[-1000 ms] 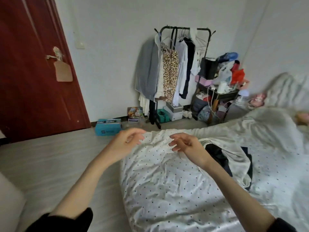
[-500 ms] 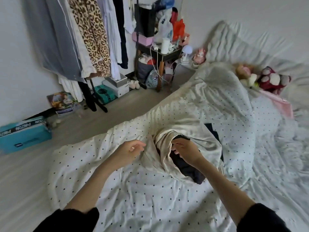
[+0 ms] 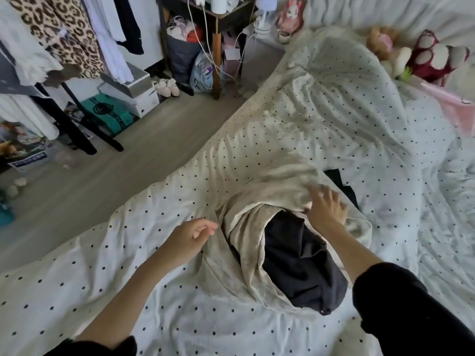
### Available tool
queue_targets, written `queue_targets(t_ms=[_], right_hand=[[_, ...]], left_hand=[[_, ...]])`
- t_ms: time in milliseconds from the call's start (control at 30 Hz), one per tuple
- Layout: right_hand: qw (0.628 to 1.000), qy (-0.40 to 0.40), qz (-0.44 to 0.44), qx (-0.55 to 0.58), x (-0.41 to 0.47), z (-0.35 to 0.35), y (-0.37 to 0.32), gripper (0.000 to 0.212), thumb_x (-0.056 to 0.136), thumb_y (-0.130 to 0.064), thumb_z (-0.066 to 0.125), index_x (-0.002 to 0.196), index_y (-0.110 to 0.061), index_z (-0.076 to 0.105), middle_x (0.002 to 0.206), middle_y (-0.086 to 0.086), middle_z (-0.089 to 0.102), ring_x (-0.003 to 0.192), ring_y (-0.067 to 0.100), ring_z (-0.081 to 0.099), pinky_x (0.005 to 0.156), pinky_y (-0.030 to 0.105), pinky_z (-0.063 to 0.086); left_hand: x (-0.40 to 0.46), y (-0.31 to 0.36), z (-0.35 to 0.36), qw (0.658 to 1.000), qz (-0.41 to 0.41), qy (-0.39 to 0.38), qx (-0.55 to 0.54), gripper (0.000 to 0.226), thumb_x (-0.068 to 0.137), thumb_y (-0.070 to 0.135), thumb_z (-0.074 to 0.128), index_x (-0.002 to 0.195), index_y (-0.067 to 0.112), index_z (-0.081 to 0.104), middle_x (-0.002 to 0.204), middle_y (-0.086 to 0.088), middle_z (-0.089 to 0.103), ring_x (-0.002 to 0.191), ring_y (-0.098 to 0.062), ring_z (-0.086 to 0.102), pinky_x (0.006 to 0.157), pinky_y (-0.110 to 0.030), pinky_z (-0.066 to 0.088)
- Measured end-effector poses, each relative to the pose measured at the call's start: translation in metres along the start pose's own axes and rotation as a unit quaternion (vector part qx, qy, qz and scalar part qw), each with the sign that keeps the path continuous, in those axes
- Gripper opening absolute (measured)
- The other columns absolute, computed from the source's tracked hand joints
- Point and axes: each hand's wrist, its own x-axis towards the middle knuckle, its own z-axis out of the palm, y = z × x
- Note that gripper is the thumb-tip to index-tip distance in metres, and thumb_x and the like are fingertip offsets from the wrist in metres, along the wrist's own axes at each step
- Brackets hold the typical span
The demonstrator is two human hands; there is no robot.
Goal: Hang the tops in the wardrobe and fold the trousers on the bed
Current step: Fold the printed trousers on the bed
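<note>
Your right hand [image 3: 326,207] reaches forward over the bed [image 3: 334,129], fingers spread and nearly straight, palm down on the cream garment [image 3: 244,242] that lies bunched on the dotted quilt [image 3: 180,304]. The fingertips are blurred, but nothing is curled round or pinched in them; the hand rests flat on the cloth. Your right forearm runs back toward you on the right, bare to the elbow, where a black sleeve [image 3: 401,312] is pushed up.

Your left hand [image 3: 189,238] hovers just to the left of the same garment, fingers loosely bent toward the thumb and holding nothing. Whether the fingertips touch the cloth's edge is hard to tell. That forearm stretches from the lower left, also bare, its black sleeve bunched near the bottom edge.

Between your two hands, and nearer to you than your right palm, a dark piece of clothing [image 3: 300,260] lies wrapped inside the cream one, showing through the opening and spilling out toward your right arm. Another bit of dark cloth peeks out beyond your right hand.

Far off past your left hand, on the floor side, a rack [image 3: 77,134] holds hanging clothes, a leopard-print top [image 3: 64,34] among them. Soft toys [image 3: 437,57] sit well beyond your right hand at the head of the bed.
</note>
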Motion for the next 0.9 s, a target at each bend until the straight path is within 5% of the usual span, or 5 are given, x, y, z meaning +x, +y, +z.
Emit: queue_targets(t_ms=[167, 400, 500, 567, 900], right_hand=[[0.993, 0.09, 0.003, 0.078, 0.009, -0.001, 0.02, 0.025, 0.091, -0.008, 0.047, 0.104, -0.011, 0.068, 0.102, 0.012, 0.063, 0.101, 0.035, 0.057, 0.08, 0.038, 0.039], [0.918, 0.129, -0.089, 0.363, -0.025, -0.105, 0.028, 0.027, 0.085, -0.002, 0.048, 0.101, -0.01, 0.068, 0.088, -0.003, 0.061, 0.084, 0.019, 0.055, 0.067, 0.027, 0.037], [0.896, 0.152, -0.117, 0.401, -0.049, -0.144, 0.042, 0.024, 0.084, -0.001, 0.051, 0.098, -0.01, 0.069, 0.087, -0.007, 0.063, 0.08, 0.012, 0.056, 0.069, 0.021, 0.043], [0.875, 0.185, -0.105, 0.435, -0.067, -0.167, 0.059, 0.023, 0.083, 0.001, 0.053, 0.092, -0.013, 0.069, 0.078, -0.013, 0.061, 0.073, 0.006, 0.055, 0.065, 0.016, 0.042], [0.82, 0.288, -0.08, 0.488, -0.18, -0.246, 0.173, 0.024, 0.084, 0.002, 0.054, 0.096, -0.011, 0.071, 0.086, 0.002, 0.067, 0.078, 0.014, 0.059, 0.077, 0.029, 0.05]], left_hand=[[0.029, 0.015, 0.023, 0.998, 0.033, -0.017, 0.04, 0.027, 0.098, 0.017, 0.045, 0.121, 0.021, 0.057, 0.119, 0.006, 0.059, 0.112, -0.008, 0.055, 0.08, -0.003, 0.04], [0.056, 0.107, 0.064, 0.97, 0.167, 0.043, 0.171, 0.081, 0.086, 0.036, 0.064, 0.149, 0.02, 0.017, 0.155, -0.006, 0.019, 0.142, -0.021, 0.019, 0.115, -0.038, 0.021], [0.053, 0.148, 0.071, 0.955, 0.211, 0.113, 0.173, 0.036, 0.086, 0.031, 0.064, 0.117, 0.015, 0.055, 0.1, 0.002, 0.063, 0.1, -0.023, 0.058, 0.073, -0.022, 0.042], [0.039, 0.173, 0.07, 0.95, 0.228, 0.156, 0.148, 0.017, 0.089, 0.028, 0.06, 0.084, 0.012, 0.058, 0.057, 0.009, 0.048, 0.06, -0.021, 0.052, 0.049, -0.019, 0.029], [-0.073, 0.298, 0.084, 0.905, 0.391, 0.121, 0.118, 0.036, 0.086, 0.022, 0.065, 0.058, 0.028, 0.044, 0.048, 0.012, 0.042, 0.05, -0.003, 0.041, 0.048, -0.014, 0.03]])
